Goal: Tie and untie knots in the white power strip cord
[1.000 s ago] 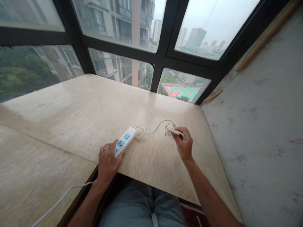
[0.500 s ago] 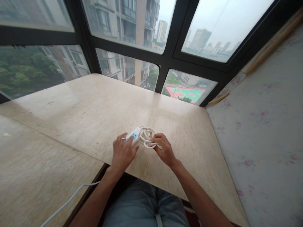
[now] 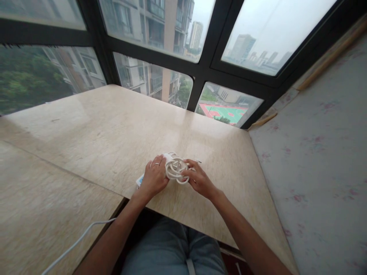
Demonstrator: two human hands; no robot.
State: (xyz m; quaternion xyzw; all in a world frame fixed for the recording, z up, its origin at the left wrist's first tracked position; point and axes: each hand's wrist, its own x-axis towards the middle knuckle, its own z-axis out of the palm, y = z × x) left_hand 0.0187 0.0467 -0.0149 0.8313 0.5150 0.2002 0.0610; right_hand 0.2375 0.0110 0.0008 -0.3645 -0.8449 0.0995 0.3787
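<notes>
A white power strip (image 3: 140, 180) with blue sockets lies on the beige stone tabletop (image 3: 114, 130), mostly covered by my left hand (image 3: 155, 177), which is closed over it. Only its near end shows. Its white cord (image 3: 174, 169) is gathered into a coil of several loops between my hands. My right hand (image 3: 197, 180) pinches the coil from the right, fingers closed on the loops.
A second white cable (image 3: 77, 240) runs over the lower slab at the bottom left. Dark-framed windows (image 3: 200, 72) close off the far side. A pale flowered wall panel (image 3: 315, 152) rises at the right. My legs in jeans (image 3: 172, 248) sit below the table edge.
My right hand has brought the loose cord left to the power strip and gathered it into a tight coil. My left hand has slid up over the strip.
</notes>
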